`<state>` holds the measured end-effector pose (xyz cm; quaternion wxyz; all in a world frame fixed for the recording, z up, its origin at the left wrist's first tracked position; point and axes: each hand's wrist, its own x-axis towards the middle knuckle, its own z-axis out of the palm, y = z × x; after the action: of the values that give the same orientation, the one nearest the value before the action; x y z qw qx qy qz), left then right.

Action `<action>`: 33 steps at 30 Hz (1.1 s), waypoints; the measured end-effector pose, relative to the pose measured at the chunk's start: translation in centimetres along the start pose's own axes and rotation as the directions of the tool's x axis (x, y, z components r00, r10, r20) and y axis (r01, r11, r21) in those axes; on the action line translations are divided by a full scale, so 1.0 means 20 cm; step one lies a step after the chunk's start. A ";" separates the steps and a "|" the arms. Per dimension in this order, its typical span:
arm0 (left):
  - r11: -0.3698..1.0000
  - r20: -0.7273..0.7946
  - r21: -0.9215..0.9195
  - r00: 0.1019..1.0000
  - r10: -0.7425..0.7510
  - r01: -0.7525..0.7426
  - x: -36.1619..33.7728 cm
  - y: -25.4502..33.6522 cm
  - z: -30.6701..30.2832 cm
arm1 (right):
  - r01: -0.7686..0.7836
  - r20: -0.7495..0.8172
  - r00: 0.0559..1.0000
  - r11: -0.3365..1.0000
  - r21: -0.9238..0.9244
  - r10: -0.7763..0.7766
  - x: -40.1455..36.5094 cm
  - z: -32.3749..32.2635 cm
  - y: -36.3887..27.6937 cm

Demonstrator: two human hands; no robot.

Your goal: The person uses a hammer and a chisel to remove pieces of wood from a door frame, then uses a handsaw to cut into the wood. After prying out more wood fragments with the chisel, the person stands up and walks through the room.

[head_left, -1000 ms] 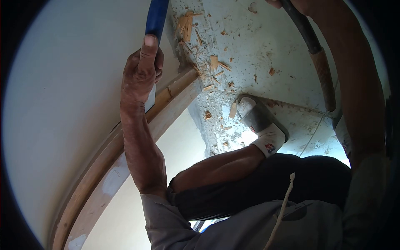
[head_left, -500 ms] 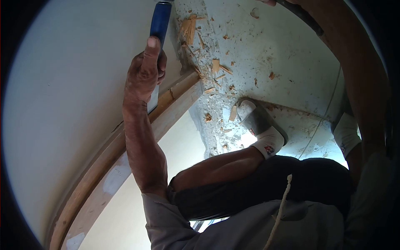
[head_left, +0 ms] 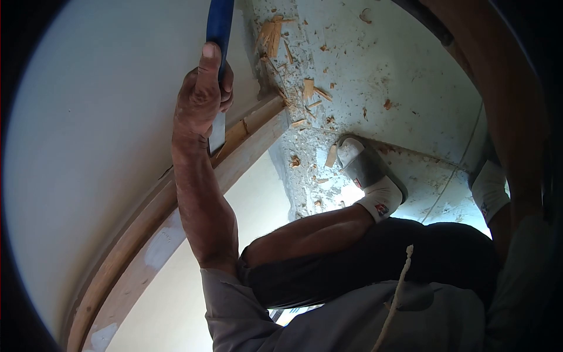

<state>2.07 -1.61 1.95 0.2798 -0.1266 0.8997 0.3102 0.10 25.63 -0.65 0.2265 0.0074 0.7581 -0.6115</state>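
My left hand point(head_left: 202, 97) is wrapped round a chisel with a blue handle point(head_left: 220, 26), its thumb lying along the handle. Below the fist, the flat metal blade point(head_left: 217, 134) meets the wooden door frame point(head_left: 240, 134), where a pale, freshly cut patch shows beside the blade. The top of the handle runs out of view. At the upper right my right forearm point(head_left: 498, 76) is raised, and the hand at its end is outside the picture. A dark handle-like bar point(head_left: 431, 23) lies along that arm; its other end is cut off.
Wood chips point(head_left: 272, 35) and splinters are strewn over the dusty tiled floor point(head_left: 399, 76). My foot in a sock and dark slipper point(head_left: 363, 167) is close to the frame's foot. A plain wall point(head_left: 105, 117) stands on the left. A pale cord point(head_left: 399, 293) hangs over my shirt.
The right hand's fingers, partly seen at the top edge before, have left the picture. The dark bar has shifted slightly. My left hand and the chisel have moved a little upward in view.
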 end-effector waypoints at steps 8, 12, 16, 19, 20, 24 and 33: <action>0.999 -0.002 0.032 1.000 0.010 -0.010 -0.01 -0.04 -0.01 | -0.030 -0.120 0.990 0.948 0.318 0.072 -0.02 -0.04 0.06; 0.999 -0.008 0.034 1.000 0.025 -0.024 -0.03 -0.02 -0.01 | -0.072 -0.192 0.975 0.973 0.219 0.116 -0.06 0.02 0.04; 0.997 -0.004 0.075 1.000 0.025 -0.024 -0.07 -0.02 -0.01 | 0.119 -0.264 0.963 0.961 0.250 -0.050 -0.08 -0.01 0.06; 0.995 0.014 0.100 1.000 0.028 -0.029 -0.08 -0.02 0.00 | 0.210 -0.355 0.925 0.959 0.189 -0.132 -0.13 0.03 0.05; 0.993 0.024 0.118 0.999 0.025 -0.028 -0.08 -0.01 0.00 | 0.205 -0.337 0.932 0.962 0.181 -0.135 -0.13 0.03 0.04; 0.992 0.052 0.122 0.998 0.025 -0.032 -0.08 -0.02 0.01 | -0.046 -0.223 0.971 0.981 0.186 0.088 -0.17 0.02 -0.03; 0.997 0.020 0.082 1.000 0.002 -0.003 -0.04 -0.02 -0.01 | -0.046 -0.049 0.996 0.912 0.407 0.073 -0.13 -0.01 0.08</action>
<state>2.88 -2.00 2.35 0.2932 -0.1108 0.9090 0.2746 2.76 26.80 -1.17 0.2145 0.0966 0.6212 -0.7475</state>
